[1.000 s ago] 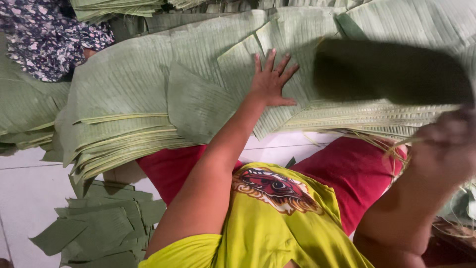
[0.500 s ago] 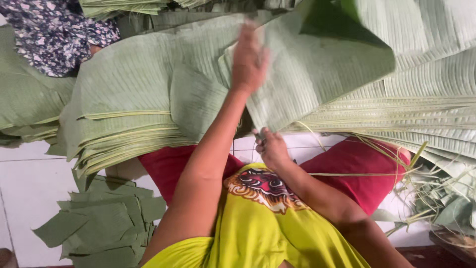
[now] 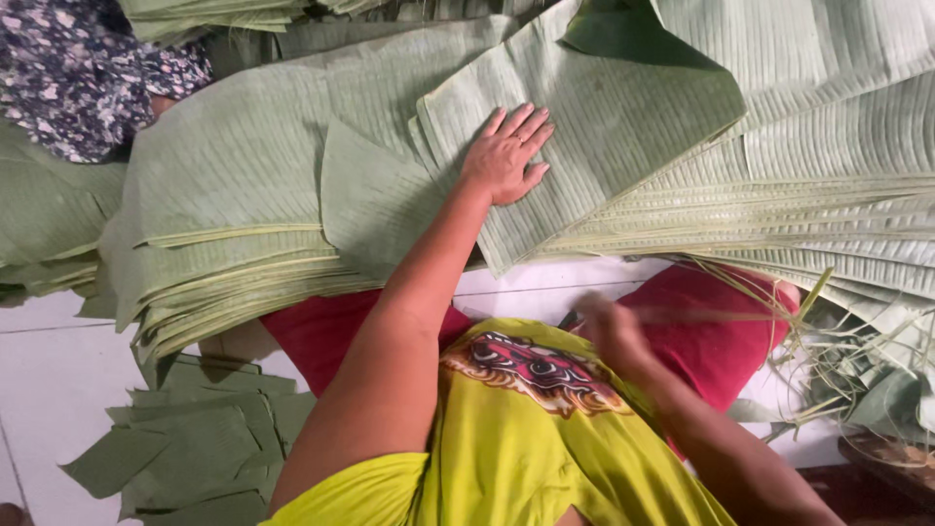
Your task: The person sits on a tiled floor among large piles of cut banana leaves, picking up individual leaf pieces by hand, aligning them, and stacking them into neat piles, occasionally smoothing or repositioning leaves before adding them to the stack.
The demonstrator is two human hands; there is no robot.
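A sleeveless yellow shirt (image 3: 526, 438) with a printed mask-like face on the chest, red trousers (image 3: 711, 336), both arms bare.

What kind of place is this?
Probably an informal leaf-sorting spot on the floor of a home or small workshop. Big stacks of banana leaves fill the view, cut leaf scraps lie on white floor tiles, and the left hand presses flat on a leaf.

White tiled floor (image 3: 58, 390): stacked banana leaves (image 3: 243, 224), cut leaf pieces (image 3: 195, 448)
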